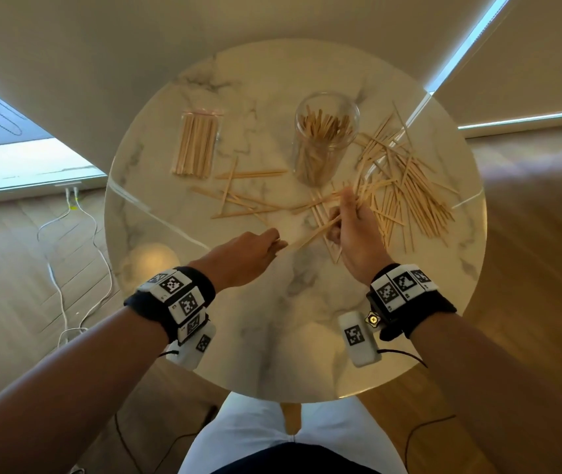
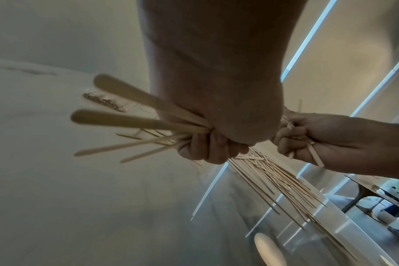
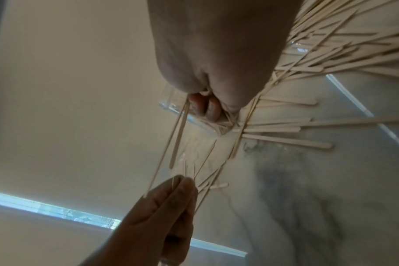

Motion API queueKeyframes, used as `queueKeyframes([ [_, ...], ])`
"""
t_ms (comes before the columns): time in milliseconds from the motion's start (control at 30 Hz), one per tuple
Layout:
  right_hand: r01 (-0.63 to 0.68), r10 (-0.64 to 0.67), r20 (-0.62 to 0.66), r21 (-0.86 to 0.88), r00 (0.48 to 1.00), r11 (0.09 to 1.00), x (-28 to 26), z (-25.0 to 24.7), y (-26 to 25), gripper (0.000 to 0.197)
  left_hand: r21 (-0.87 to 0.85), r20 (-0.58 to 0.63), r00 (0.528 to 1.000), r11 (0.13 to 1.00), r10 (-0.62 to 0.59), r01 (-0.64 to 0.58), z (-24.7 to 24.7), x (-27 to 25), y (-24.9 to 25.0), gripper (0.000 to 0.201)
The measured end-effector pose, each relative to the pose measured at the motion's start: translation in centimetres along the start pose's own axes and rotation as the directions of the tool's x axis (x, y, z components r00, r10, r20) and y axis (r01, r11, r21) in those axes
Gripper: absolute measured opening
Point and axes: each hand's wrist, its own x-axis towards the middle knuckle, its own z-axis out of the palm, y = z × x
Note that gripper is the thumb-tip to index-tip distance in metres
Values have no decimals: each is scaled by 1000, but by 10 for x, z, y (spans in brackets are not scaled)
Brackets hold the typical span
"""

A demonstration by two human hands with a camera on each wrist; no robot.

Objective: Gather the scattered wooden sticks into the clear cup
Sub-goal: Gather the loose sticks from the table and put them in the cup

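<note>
While both hands meet over the middle of the round marble worktop (image 1: 272, 336), a small bundle of sticks (image 1: 310, 234) runs between them, its long axis slanting from lower left to upper right in the head view. The left hand (image 1: 245, 256) has its fingers curled round the near end of that bundle; the right hand (image 1: 358, 237) is closed on the far end and on more sticks fanning out past its fingertips. The clear cup (image 1: 324, 138) stands upright above the hands, already part full of sticks pointing up. A big loose pile (image 1: 406, 186) lies to the right of the cup, mostly running upper left to lower right, and a few stray sticks (image 1: 249, 203) lie left of centre. A neat clear packet of sticks (image 1: 197, 145) lies at upper left.

Wooden floor, white cables and bright window strips surround the worktop. Only the left wrist view shows rounded stick ends (image 2: 107, 100) jutting from the back of the left fist, and another table (image 2: 387, 190) far off at lower right.
</note>
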Motion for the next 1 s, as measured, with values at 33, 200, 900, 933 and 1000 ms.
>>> queueKeyframes([
  [33, -2, 2, -35, 2, 999, 1000, 3, -4, -3, 39, -37, -9, 1000, 999, -14, 13, -1, 1, -2, 27],
  [200, 56, -52, 37, -124, 998, 991, 5, -17, -11, 34, -616, -158, 975, 787, -155, 25, -14, 12, -7, 32],
  [900, 264, 177, 532, -648, 828, 714, -19, 46, -1, 30, -989, -134, 937, 102, -322, -107, -26, 22, 10, 22],
  [933, 271, 176, 537, -649, 825, 711, -19, 48, -1, 33, -986, -136, 933, 142, -334, -93, -27, 21, 7, 22],
  [1000, 289, 184, 552, -658, 814, 696, -19, 51, 0, 35, -965, -185, 926, 241, -330, -106, -29, 19, 2, 32],
])
